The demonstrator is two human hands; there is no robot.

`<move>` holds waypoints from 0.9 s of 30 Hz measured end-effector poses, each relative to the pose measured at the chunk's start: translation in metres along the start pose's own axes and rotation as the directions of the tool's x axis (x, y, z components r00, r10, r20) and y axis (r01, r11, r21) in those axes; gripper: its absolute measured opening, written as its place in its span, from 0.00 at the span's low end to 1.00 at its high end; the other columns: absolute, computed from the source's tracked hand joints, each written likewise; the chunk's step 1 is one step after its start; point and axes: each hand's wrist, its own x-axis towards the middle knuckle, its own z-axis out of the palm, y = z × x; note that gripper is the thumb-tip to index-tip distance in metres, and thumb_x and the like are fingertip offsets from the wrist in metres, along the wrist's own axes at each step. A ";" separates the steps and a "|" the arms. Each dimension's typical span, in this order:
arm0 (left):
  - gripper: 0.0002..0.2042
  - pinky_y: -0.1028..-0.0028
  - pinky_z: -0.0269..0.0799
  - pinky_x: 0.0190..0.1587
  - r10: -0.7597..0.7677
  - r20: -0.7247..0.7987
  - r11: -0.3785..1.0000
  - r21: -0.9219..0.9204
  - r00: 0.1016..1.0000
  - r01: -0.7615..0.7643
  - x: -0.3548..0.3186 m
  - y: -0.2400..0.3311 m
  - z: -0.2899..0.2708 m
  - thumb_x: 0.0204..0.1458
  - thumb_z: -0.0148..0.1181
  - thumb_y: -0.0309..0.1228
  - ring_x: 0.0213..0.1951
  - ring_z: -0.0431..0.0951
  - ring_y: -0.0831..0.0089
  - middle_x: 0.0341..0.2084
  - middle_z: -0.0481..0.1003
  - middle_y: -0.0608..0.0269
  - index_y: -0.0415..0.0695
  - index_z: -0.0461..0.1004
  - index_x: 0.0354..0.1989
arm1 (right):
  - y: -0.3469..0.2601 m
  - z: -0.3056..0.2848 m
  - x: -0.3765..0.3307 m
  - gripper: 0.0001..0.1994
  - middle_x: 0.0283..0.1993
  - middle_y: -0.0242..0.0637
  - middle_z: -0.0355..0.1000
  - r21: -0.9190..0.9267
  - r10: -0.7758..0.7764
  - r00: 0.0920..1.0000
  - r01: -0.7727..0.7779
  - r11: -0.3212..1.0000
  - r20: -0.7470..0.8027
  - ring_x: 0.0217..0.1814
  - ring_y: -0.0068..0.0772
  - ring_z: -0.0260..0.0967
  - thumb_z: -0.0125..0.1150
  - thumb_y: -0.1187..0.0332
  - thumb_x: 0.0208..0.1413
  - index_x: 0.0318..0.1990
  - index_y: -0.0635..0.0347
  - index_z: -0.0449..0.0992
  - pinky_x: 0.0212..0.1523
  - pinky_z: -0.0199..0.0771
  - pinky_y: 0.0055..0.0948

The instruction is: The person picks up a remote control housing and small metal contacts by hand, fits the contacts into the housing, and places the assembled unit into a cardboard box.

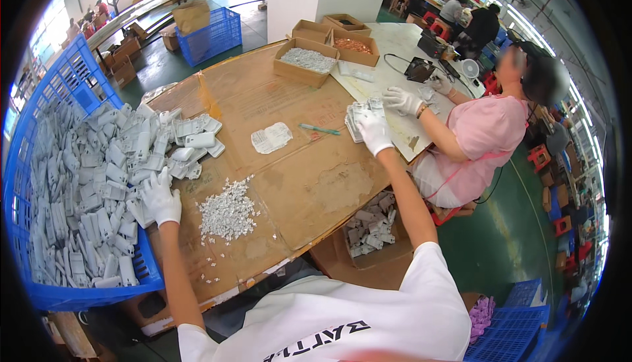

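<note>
My left hand (160,197), in a white glove, reaches to the near right edge of a heap of white plastic housings (99,184). Its fingers are spread and touch the housings there. The heap fills a blue plastic crate (148,270) and spills onto the cardboard-covered table. Stretched to the far right, my gloved right hand (374,131) is closed over white plastic housings (356,113) grouped at the table's edge; its fingertips are partly hidden. A co-worker's gloved hand (403,101) is just right of that group.
A pile of small white parts (228,210) lies mid-left on the cardboard (299,197). Beyond are a crumpled white patch (271,138) and a green pen (319,129). Cardboard boxes of small parts (307,60) stand at the back. A box of housings (370,233) sits below the table edge.
</note>
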 end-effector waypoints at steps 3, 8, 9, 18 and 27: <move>0.24 0.54 0.68 0.52 0.069 0.061 0.997 -0.042 0.996 -0.066 -0.001 -0.029 0.006 0.42 0.70 0.36 0.49 0.73 0.56 0.46 0.73 0.57 0.55 0.75 0.52 | -0.033 0.001 0.008 0.08 0.49 0.34 0.74 -0.112 -0.097 0.987 0.083 0.990 -0.130 0.48 0.40 0.70 0.63 0.70 0.49 0.39 0.54 0.76 0.49 0.72 0.39; 0.11 0.56 0.71 0.35 0.095 -0.187 0.991 -0.070 0.978 -0.110 0.002 -0.006 0.006 0.58 0.57 0.38 0.32 0.76 0.54 0.29 0.74 0.57 0.50 0.75 0.47 | -0.178 -0.019 -0.029 0.12 0.49 0.32 0.74 0.362 -0.362 0.922 0.387 0.848 -0.137 0.51 0.38 0.70 0.63 0.71 0.49 0.43 0.53 0.75 0.49 0.72 0.39; 0.11 0.57 0.71 0.34 0.071 -0.228 0.997 -0.025 0.971 -0.079 -0.006 -0.003 0.003 0.59 0.56 0.38 0.32 0.77 0.58 0.29 0.74 0.58 0.51 0.74 0.47 | -0.202 -0.009 -0.039 0.12 0.49 0.32 0.74 0.444 -0.369 0.921 0.384 0.810 -0.123 0.50 0.39 0.71 0.63 0.71 0.50 0.43 0.53 0.75 0.49 0.72 0.38; 0.18 0.65 0.78 0.39 -0.341 0.149 0.582 -0.742 0.928 0.333 -0.080 -0.016 -0.025 0.61 0.55 0.34 0.37 0.83 0.63 0.42 0.79 0.51 0.51 0.69 0.60 | -0.288 0.024 -0.034 0.05 0.40 0.37 0.73 0.704 -0.276 0.956 0.130 0.699 0.098 0.44 0.44 0.74 0.60 0.70 0.55 0.39 0.53 0.77 0.43 0.75 0.40; 0.34 0.70 0.78 0.44 0.031 0.347 -0.098 -0.932 0.937 0.349 -0.084 -0.020 0.002 0.46 0.54 0.16 0.45 0.76 0.69 0.46 0.73 0.56 0.42 0.58 0.67 | -0.284 0.043 -0.008 0.02 0.38 0.39 0.72 0.539 -0.440 0.888 0.307 0.784 0.134 0.39 0.47 0.75 0.57 0.70 0.56 0.35 0.53 0.75 0.39 0.77 0.46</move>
